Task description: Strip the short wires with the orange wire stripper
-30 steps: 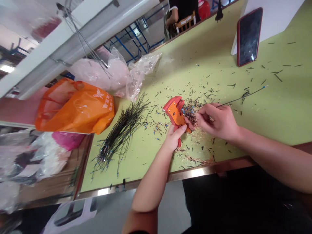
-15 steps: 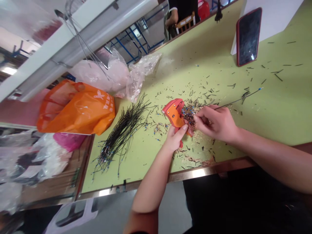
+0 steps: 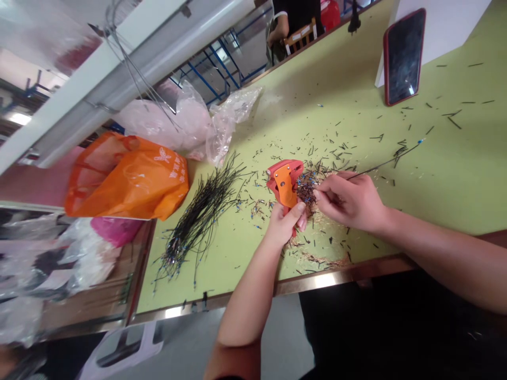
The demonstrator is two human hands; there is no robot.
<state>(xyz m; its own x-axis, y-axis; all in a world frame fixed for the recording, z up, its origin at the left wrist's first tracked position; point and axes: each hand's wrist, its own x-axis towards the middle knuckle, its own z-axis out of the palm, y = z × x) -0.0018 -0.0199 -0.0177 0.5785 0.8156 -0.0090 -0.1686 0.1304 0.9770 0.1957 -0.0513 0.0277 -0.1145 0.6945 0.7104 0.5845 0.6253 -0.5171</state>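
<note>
My left hand [image 3: 285,222] is wrapped round the handles of a red and orange wire stripper [image 3: 283,182], whose head points away from me. Just to its right, my right hand [image 3: 350,203] pinches a thin black wire [image 3: 380,166]. One end of that wire runs out past the knuckles to a blue tip; the end at the fingertips is hard to make out. Under and between both hands lies a heap of wire scraps [image 3: 311,184] in black, blue and copper. Further left a loose bundle of black wires [image 3: 198,216] rests on the green table [image 3: 245,258].
An orange plastic bag [image 3: 134,177] and clear plastic bags [image 3: 229,119] lie on the left. A phone [image 3: 404,58] leans against a white box [image 3: 451,31] at the back right. A metal lamp bar [image 3: 166,63] crosses the upper left. Another person [image 3: 297,21] is beyond the table.
The wire stripper's head has turned slightly and its handles look closer together. My right hand and the wire have barely moved. The camera view has shifted slightly.
</note>
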